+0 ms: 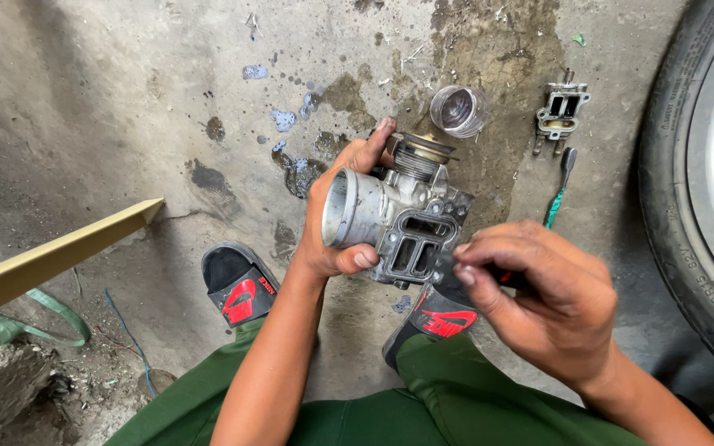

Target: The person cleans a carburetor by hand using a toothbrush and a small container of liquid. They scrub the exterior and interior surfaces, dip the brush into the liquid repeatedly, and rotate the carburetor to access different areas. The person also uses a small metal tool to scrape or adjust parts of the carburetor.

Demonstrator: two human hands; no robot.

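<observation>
— Stained concrete floor (126, 99); what's held above it?
— Left hand (332, 223) fingers wrap a metal throttle body (398, 219); right hand (539, 297) fingers pinch a dark tool (456, 285) against its gasket face.

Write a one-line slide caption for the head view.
Left hand grips a metal throttle body while the right hand works at its gasket face, above a stained concrete floor.
</observation>
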